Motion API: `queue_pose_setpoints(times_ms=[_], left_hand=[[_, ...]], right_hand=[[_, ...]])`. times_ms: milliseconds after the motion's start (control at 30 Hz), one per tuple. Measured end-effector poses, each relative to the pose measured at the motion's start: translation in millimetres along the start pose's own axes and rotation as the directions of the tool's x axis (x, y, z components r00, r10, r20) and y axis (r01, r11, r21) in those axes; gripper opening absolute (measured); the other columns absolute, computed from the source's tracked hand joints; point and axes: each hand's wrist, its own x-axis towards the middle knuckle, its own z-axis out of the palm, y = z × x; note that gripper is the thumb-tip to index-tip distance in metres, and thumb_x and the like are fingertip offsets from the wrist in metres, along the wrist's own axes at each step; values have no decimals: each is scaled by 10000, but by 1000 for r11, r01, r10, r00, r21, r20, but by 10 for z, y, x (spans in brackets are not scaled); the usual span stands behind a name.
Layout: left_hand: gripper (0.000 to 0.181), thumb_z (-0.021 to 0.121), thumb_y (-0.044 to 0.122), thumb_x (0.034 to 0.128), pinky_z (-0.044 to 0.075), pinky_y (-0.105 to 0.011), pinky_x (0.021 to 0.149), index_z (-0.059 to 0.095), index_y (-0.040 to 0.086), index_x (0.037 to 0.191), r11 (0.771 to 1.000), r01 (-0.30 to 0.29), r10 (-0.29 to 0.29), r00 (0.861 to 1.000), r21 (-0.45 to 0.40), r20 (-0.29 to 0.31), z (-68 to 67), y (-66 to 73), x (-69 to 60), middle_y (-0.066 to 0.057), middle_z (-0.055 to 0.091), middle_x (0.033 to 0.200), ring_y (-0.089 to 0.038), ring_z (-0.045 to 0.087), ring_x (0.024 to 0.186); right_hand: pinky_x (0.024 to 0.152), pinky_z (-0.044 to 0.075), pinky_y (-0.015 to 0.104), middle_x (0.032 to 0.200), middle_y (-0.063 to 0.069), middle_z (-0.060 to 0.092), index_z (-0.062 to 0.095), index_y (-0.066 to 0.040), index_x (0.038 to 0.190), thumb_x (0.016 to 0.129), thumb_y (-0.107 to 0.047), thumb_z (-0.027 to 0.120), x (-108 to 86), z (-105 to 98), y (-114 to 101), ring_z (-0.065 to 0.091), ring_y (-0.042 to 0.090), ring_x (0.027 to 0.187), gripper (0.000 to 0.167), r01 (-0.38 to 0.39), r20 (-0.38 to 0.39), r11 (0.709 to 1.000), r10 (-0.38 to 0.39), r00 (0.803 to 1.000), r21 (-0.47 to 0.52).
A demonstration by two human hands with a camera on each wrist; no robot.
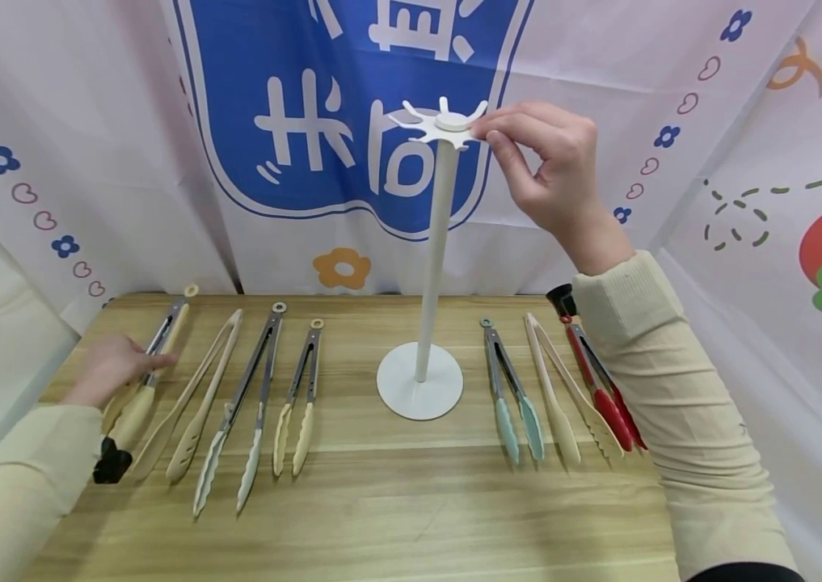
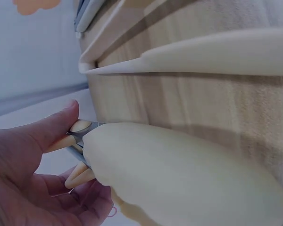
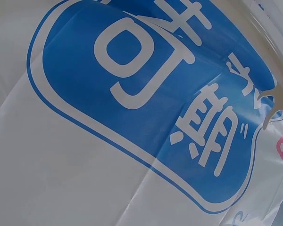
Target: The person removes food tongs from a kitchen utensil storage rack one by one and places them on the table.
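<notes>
My right hand point(image 1: 552, 162) pinches one hook on the star-shaped hook top point(image 1: 447, 123) of an upright white stand point(image 1: 436, 242). The right wrist view catches only part of that hook top point(image 3: 280, 101) at its right edge. At the table's left end, my left hand point(image 1: 111, 368) holds the leftmost tongs point(image 1: 136, 414), which have cream heads and a metal body. In the left wrist view, thumb and fingers lie on opposite sides of these tongs point(image 2: 179, 174). Beside them lie plain beige tongs point(image 1: 196, 420).
Long tongs with pale tips point(image 1: 250, 453) and short yellow-tipped tongs point(image 1: 305, 432) lie left of the stand's round base point(image 1: 421, 404). On its right are mint-tipped tongs point(image 1: 530, 428), beige tongs point(image 1: 563, 428) and red tongs point(image 1: 609, 412), partly behind my sleeve. A printed cloth point(image 1: 272, 242) hangs behind the table.
</notes>
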Motion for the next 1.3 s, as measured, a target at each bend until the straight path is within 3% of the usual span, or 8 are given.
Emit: queue_pose_setpoints(times_ms=[133, 333, 433, 667, 1067, 1300], left_hand=[[518, 655, 511, 745, 332, -247, 434, 316, 185, 528, 1000, -21, 21, 1000, 14, 1, 29, -15, -7, 86, 284, 496, -82, 286, 453], [522, 652, 544, 736, 407, -291, 474, 439, 86, 606, 998, 23, -23, 1000, 52, 16, 64, -77, 13, -1, 416, 569, -159, 419, 534], [489, 665, 506, 732, 370, -271, 454, 410, 107, 609, 999, 27, -27, 1000, 37, 4, 104, -97, 18, 32, 364, 553, -129, 370, 503], [466, 667, 447, 761, 378, -284, 455, 465, 42, 649, 1000, 14, -14, 1000, 22, -16, 175, -125, -7, -19, 441, 568, -153, 409, 506], [464, 650, 406, 797, 410, -305, 485, 461, -4, 690, 997, 28, -28, 1000, 69, -4, 177, -86, 2, -99, 464, 630, -213, 450, 572], [439, 646, 357, 806, 412, -318, 497, 453, -23, 699, 998, 7, -7, 1000, 69, 7, 153, -92, -3, -112, 458, 636, -225, 450, 579]], right_hand=[[753, 517, 274, 798, 150, 684, 688, 47, 779, 811, 40, 577, 0, 2, -7, 644, 280, 767, 115, -4, 2, 1000, 4, 1000, -4], [752, 518, 277, 800, 147, 685, 690, 43, 788, 814, 36, 578, -5, 3, -11, 643, 278, 767, 115, -9, 6, 1000, 9, 1000, -5], [749, 518, 275, 798, 147, 684, 689, 44, 786, 813, 38, 577, -8, 1, -13, 643, 278, 764, 114, -8, 5, 1000, 8, 1000, -5], [745, 518, 269, 801, 142, 685, 690, 40, 792, 817, 33, 577, -7, -1, -25, 643, 273, 765, 116, -14, 6, 1000, 14, 1000, -9], [748, 519, 274, 802, 146, 685, 688, 42, 791, 816, 36, 578, -6, -8, -21, 644, 275, 768, 114, -13, 5, 1000, 13, 1000, -11], [750, 520, 277, 800, 145, 685, 687, 43, 783, 818, 35, 575, 1, -3, -17, 645, 275, 769, 117, -9, 4, 1000, 9, 1000, -13]])
